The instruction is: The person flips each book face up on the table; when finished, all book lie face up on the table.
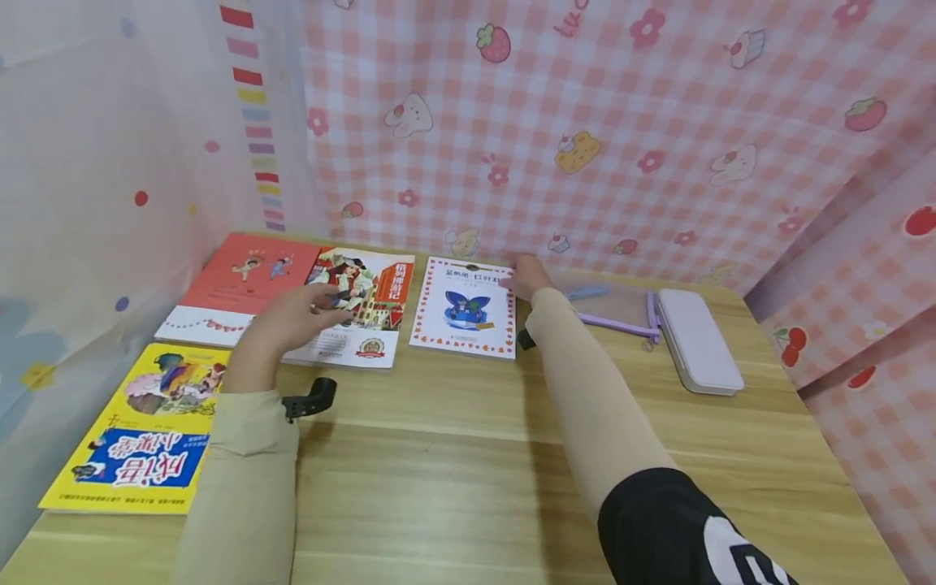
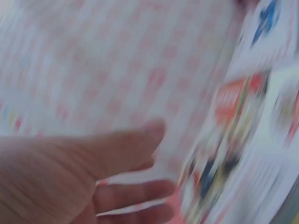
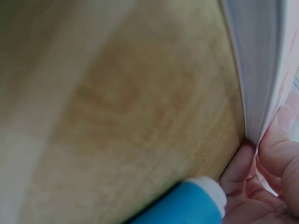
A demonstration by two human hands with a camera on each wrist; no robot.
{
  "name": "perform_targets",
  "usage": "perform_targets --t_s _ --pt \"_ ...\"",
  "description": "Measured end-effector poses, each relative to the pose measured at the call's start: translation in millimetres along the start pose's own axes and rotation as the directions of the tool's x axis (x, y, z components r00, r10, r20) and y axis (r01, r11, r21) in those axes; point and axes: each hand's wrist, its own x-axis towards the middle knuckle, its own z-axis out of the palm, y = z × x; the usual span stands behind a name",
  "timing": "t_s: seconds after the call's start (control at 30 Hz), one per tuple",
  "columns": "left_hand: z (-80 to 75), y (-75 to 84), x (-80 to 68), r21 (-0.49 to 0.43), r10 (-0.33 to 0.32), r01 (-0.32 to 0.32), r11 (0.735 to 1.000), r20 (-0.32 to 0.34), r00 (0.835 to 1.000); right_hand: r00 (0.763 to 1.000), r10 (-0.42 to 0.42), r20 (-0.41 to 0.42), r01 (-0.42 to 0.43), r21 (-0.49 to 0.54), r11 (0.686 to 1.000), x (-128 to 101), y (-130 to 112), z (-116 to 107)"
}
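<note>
A white book with a red dotted border and a blue picture (image 1: 464, 310) lies flat near the back of the wooden table (image 1: 468, 455). My right hand (image 1: 523, 277) is at its far right corner. In the right wrist view the right hand (image 3: 254, 147) pinches the page edges of that book (image 3: 261, 60), lifted slightly off the wood, and a blue pen (image 3: 187, 205) lies against the fingers. My left hand (image 1: 307, 313) hovers with relaxed fingers over a book with a colourful illustrated cover (image 1: 366, 309). The left wrist view is blurred; the left hand (image 2: 159, 161) holds nothing beside that cover (image 2: 229, 107).
A red book (image 1: 241, 284) lies at the back left and a yellow one (image 1: 146, 431) at the front left. Right of the white book sit a clear pouch with a purple zip (image 1: 617, 317) and a lilac pencil case (image 1: 698, 341). Pink checked curtains (image 1: 621, 122) close in the table.
</note>
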Motion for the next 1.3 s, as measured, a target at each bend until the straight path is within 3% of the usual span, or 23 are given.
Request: perform_targets --t_s 0.07,0.13,0.27,0.37,0.5,0.63,0.73,0.83,0.97,1.1,1.3 --pt "-14.8 -25.1 -15.1 0.002 -0.114 0.114 0.993 -0.054 0.992 1.000 -0.001 0.006 0.001 -0.007 1.000 -0.8 -0.3 1.7" --pt "-26.4 -50.3 -31.1 0.006 -0.228 0.230 0.973 -0.119 0.966 1.000 0.001 0.005 -0.001 -0.020 1.000 -1.8 -0.4 2.8" --pt "-40.5 -90.9 -56.6 -0.018 -0.420 0.429 0.903 -0.245 0.874 1.000 0.005 -0.002 -0.005 -0.021 1.000 -3.7 0.5 2.8" --pt "-43.7 -110.8 -67.4 -0.068 -0.512 0.515 0.854 -0.285 0.811 1.000 -0.011 -0.001 0.011 -0.026 1.000 -5.4 3.5 1.0" --pt "-37.8 -125.1 -69.1 -0.149 -0.582 0.564 0.812 -0.278 0.764 1.000 -0.019 -0.003 0.018 -0.033 0.999 -7.7 10.6 -2.3" --pt "-27.0 -131.6 -58.3 -0.195 -0.623 0.592 0.782 -0.237 0.745 1.000 0.017 -0.006 -0.017 0.013 1.000 -6.6 18.0 -2.1" --pt "-23.2 -142.2 -53.3 -0.242 -0.631 0.588 0.772 -0.179 0.755 1.000 0.015 -0.008 -0.015 0.022 1.000 -2.4 22.5 4.1" --pt "-23.7 -154.2 -53.9 -0.325 -0.646 0.581 0.746 -0.141 0.750 1.000 0.011 -0.011 -0.011 0.018 1.000 -0.8 21.3 11.2" --pt "-24.5 -160.9 -55.1 -0.395 -0.656 0.559 0.729 -0.171 0.735 0.999 0.032 -0.016 -0.032 0.016 0.999 -1.1 17.2 14.4" --pt "-24.8 -161.3 -54.1 -0.448 -0.637 0.499 0.742 -0.240 0.733 0.999 0.047 -0.014 -0.046 0.021 0.999 0.1 15.4 13.0" --pt "-34.3 -153.6 -52.5 -0.366 -0.571 0.451 0.814 -0.364 0.736 0.998 0.057 -0.014 -0.057 0.040 0.998 -0.8 8.3 9.6"
